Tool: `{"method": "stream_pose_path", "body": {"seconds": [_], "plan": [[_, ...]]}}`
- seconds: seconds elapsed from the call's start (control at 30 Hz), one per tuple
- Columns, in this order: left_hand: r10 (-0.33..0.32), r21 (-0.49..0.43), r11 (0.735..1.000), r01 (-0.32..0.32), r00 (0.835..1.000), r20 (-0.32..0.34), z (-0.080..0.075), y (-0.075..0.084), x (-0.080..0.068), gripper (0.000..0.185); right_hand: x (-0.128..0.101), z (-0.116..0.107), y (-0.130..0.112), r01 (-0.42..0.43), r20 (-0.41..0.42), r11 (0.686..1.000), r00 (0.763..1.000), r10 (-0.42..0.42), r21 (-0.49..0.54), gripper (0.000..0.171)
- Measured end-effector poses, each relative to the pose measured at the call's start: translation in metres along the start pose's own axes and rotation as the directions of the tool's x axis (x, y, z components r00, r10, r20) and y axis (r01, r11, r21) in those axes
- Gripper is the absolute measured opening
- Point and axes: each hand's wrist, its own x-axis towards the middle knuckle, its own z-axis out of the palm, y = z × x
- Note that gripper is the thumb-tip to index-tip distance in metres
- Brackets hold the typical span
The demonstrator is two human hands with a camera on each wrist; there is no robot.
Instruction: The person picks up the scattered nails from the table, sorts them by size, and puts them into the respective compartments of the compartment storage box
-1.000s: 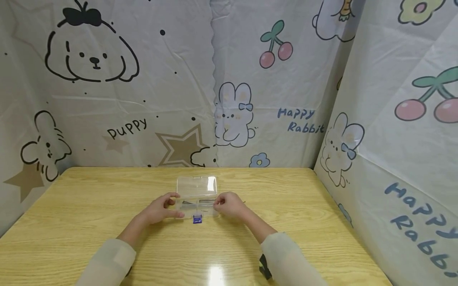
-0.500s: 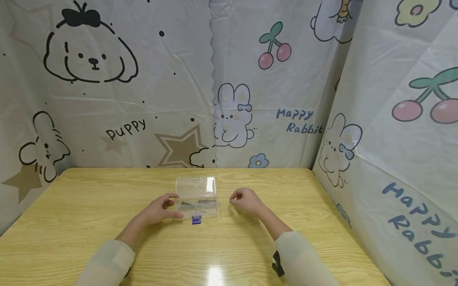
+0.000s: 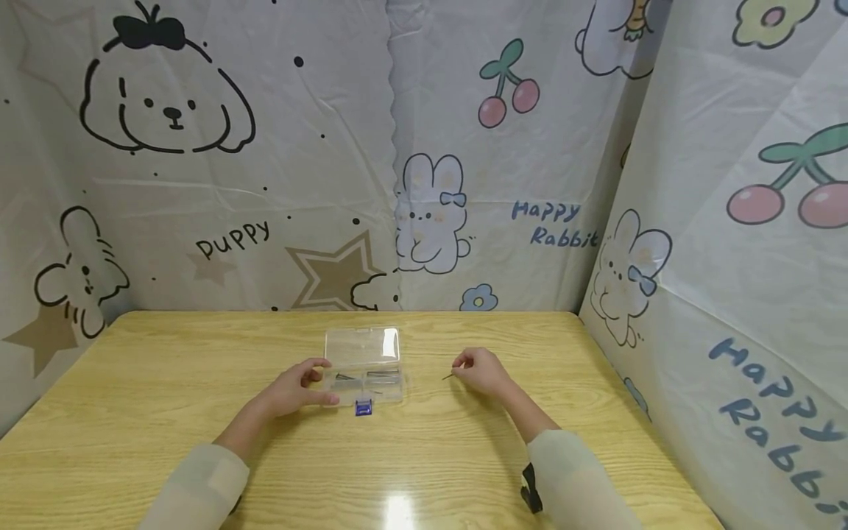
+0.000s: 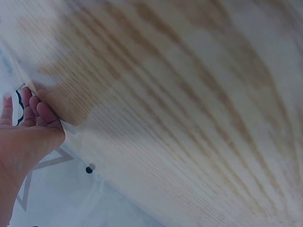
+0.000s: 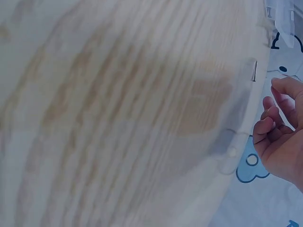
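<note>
A clear plastic compartment box (image 3: 380,400) stands on the table with its hinged lid (image 3: 361,346) raised at the back. Several thin dark nails (image 3: 383,374) lie in its rear compartments. At the box's left end my left hand (image 3: 294,389) holds it, thumb at the front corner and fingers at the rear one. To the right of the box is my right hand (image 3: 482,370). A single thin dark nail (image 5: 254,71) lies by its fingertips. In the right wrist view, a gap shows between that nail and the thumb, and thumb and index finger stand apart.
A blue latch (image 3: 364,407) juts from the box's front edge. Wood-grain table (image 3: 371,471) surrounds both hands. Printed cloth (image 3: 358,147) hangs behind the table and along its right side.
My right hand has left the box's right end and moved rightward; a thin nail now shows at its fingertips. My left hand has stayed on the box.
</note>
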Motion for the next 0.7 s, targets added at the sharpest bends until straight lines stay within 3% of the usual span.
{"method": "stream_pose_path", "body": {"seconds": [0.27,0.7], "plan": [[0.004,0.003,1.0,-0.004,1.0,0.003,-0.001,-0.001,0.001,0.074,0.002,0.01,0.01,-0.01,0.005,1.0,1.0,0.01,0.002,0.007],[0.011,0.006,1.0,-0.011,1.0,0.005,-0.002,-0.002,0.0,0.075,0.002,0.018,0.008,-0.031,0.016,1.0,0.999,0.031,-0.007,0.008]]}}
